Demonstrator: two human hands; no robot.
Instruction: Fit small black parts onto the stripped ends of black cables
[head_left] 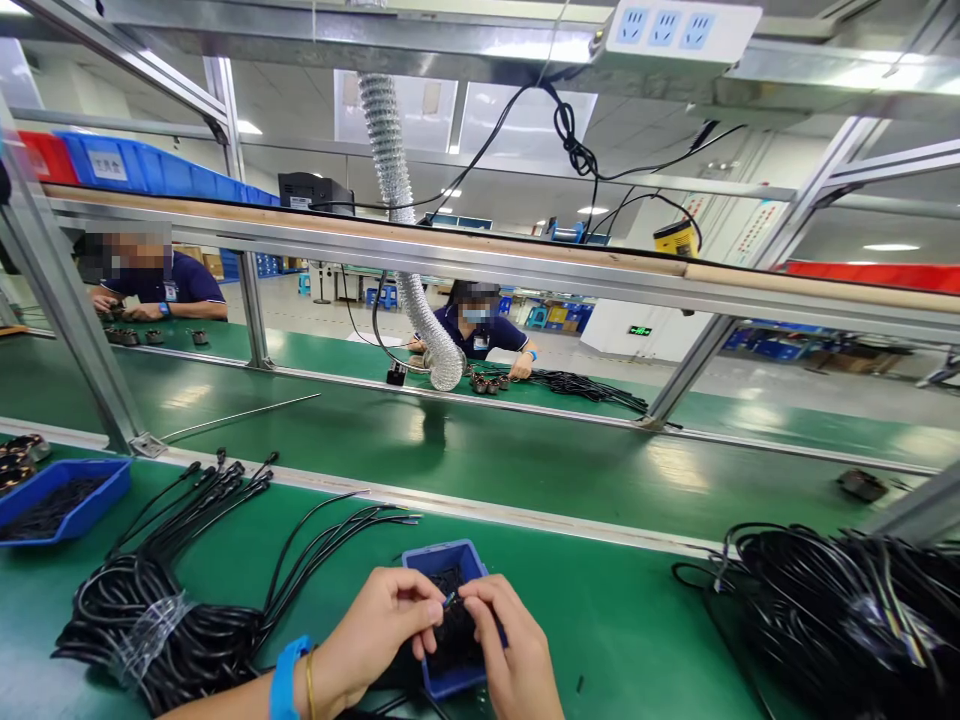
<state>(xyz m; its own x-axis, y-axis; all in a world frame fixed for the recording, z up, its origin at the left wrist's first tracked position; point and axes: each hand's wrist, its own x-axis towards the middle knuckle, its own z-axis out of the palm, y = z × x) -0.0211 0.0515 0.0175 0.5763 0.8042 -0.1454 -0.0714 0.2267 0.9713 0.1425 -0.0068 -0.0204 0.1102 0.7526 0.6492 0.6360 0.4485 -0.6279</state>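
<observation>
Above a small blue bin (457,688), my left hand (379,625) pinches the thin coloured wires (450,600) at a cable end between thumb and forefinger. A blue band (286,680) is on that wrist. My right hand (514,640) meets it from the other side, its thumb and fingertips closed near the wire tips; what it pinches is too small to make out. Small black pieces (448,640), looking like short tubes, fill the bin beneath both hands. Left of my left hand lies a tied bundle of black cables (172,630), their ends spread out on the green table.
A coil of black cables (832,610) lies at the right. Another blue bin (112,490) stands at the left beside copper-wound parts (22,458). A metal frame (480,240) and a flexible duct (431,340) cross ahead. Two people (487,325) sit across the bench.
</observation>
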